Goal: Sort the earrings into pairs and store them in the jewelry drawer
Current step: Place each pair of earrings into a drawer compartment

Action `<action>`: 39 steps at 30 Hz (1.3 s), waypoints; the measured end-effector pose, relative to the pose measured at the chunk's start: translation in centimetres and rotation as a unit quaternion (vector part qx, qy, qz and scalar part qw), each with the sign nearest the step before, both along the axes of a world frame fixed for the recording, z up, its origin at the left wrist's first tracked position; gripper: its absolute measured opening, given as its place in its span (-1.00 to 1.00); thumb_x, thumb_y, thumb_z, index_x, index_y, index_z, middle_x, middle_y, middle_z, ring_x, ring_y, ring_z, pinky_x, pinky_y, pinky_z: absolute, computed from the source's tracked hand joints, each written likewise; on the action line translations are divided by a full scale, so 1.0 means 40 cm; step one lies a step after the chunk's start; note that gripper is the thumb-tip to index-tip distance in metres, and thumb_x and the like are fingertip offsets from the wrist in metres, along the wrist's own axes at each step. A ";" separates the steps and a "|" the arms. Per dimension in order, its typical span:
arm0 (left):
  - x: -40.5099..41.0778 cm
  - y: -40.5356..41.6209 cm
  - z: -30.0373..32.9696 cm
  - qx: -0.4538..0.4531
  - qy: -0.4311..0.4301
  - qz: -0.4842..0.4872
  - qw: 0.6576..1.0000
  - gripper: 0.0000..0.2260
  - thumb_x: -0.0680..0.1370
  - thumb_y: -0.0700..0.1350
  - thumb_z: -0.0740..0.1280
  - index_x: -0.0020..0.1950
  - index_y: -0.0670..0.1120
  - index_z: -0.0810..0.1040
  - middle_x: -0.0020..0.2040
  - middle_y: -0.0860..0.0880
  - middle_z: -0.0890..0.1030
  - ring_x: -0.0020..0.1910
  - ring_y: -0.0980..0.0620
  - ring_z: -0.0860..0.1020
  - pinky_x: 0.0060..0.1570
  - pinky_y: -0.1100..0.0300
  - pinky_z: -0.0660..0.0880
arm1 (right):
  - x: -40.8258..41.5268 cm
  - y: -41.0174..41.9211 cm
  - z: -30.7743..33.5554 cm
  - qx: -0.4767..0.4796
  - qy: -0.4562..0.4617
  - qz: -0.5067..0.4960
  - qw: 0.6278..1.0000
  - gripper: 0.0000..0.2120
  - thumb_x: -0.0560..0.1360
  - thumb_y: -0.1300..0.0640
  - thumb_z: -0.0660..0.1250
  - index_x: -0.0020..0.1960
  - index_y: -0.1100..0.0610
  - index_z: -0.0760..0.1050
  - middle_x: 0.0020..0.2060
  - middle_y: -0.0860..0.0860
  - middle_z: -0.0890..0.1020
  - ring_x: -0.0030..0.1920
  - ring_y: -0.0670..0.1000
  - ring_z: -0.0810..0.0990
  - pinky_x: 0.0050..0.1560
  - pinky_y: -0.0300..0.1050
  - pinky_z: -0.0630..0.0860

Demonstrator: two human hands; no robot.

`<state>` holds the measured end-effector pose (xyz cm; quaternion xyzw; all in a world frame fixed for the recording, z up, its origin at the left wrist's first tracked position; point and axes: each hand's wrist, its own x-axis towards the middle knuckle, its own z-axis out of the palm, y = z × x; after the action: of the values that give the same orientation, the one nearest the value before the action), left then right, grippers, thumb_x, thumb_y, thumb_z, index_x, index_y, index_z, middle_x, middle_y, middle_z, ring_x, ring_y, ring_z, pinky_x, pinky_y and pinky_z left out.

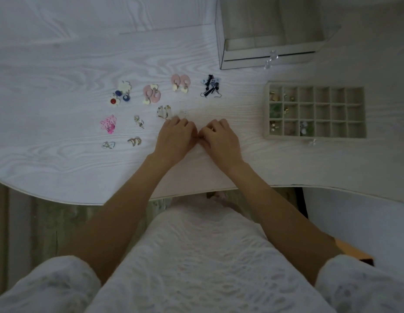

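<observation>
The pale wood-grain bench (60, 64) fills the upper view, its curved near edge running just in front of the person's white textured dress (196, 256). At the far right stands a clear drawer cabinet (264, 57), and in front of it the jewelry drawer (315, 134) lies out on the bench, a grid of compartments with earrings in the left columns only. Open surface lies between the drawer and the hands. The left hand (176, 136) and right hand (219, 136) meet knuckles up, fingers curled, fingertips pinching something tiny between them; I cannot tell what. To the left, sorted earring pairs (151, 93) sit in rows, apart from each other, a clear pair (164, 111) just beyond the left hand.
</observation>
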<state>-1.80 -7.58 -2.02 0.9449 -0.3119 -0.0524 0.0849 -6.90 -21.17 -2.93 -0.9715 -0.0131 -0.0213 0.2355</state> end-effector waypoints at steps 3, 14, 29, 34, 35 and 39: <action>-0.006 -0.031 0.005 -0.019 0.054 -0.005 0.998 -0.87 0.49 -0.12 0.33 -0.12 -0.19 0.53 -0.20 -0.17 0.61 -0.18 -0.17 0.50 -0.16 0.07 0.30 | -0.015 -0.015 -0.006 -0.024 0.005 -0.005 1.000 -0.85 0.37 0.16 0.45 -0.22 0.24 0.54 -0.26 0.15 0.57 -0.19 0.16 0.51 -0.32 -0.07 0.43; -0.020 -0.241 0.072 -0.262 0.149 0.008 0.953 -0.95 0.47 -0.13 0.38 -0.10 0.00 0.60 -0.17 0.11 0.63 -0.27 0.18 0.52 -0.24 0.45 0.36 | -0.103 -0.294 0.104 0.175 0.023 -0.188 0.966 -0.90 0.45 0.21 0.38 -0.05 0.17 0.54 -0.19 0.05 0.64 -0.22 -0.05 0.56 -0.13 -0.19 0.51; 0.013 -0.622 0.044 -0.164 0.082 -0.037 0.982 -0.88 0.49 -0.11 0.32 -0.01 -0.04 0.60 -0.06 -0.05 0.64 0.05 -0.08 0.49 -0.12 0.07 0.45 | -0.048 -0.531 0.043 0.111 -0.014 -0.299 0.948 -0.88 0.41 0.25 0.38 -0.06 0.20 0.60 -0.19 0.15 0.66 -0.15 0.13 0.58 -0.18 -0.28 0.31; 0.024 -0.625 0.022 -0.134 0.076 -0.047 0.987 -0.86 0.50 -0.10 0.31 0.03 -0.04 0.61 -0.05 -0.09 0.62 0.05 -0.08 0.50 -0.12 0.08 0.43 | -0.056 -0.532 0.033 0.135 -0.010 -0.302 0.944 -0.82 0.39 0.23 0.41 0.00 0.16 0.57 -0.13 0.11 0.64 -0.13 0.05 0.57 -0.15 -0.35 0.32; 0.027 -0.622 0.016 -0.125 0.082 -0.053 0.987 -0.84 0.50 -0.10 0.31 0.05 -0.03 0.60 -0.03 -0.10 0.61 0.05 -0.09 0.50 -0.11 0.09 0.43 | -0.058 -0.533 0.034 0.134 -0.007 -0.299 0.945 -0.80 0.39 0.23 0.41 0.01 0.16 0.57 -0.12 0.11 0.64 -0.12 0.05 0.57 -0.13 -0.32 0.36; 0.024 -0.596 0.028 -0.161 0.094 -0.094 0.978 -0.80 0.52 -0.06 0.27 0.07 -0.07 0.60 -0.04 -0.13 0.63 -0.01 -0.14 0.54 -0.11 0.05 0.46 | -0.065 -0.535 0.046 0.106 -0.016 -0.271 0.957 -0.80 0.41 0.25 0.39 0.03 0.19 0.57 -0.11 0.13 0.64 -0.11 0.10 0.58 -0.10 -0.31 0.35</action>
<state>-0.84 -31.41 -0.90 0.8762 -0.3943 -0.0975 0.2594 -9.49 -42.56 -1.10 -0.9078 0.2489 -0.1007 0.3222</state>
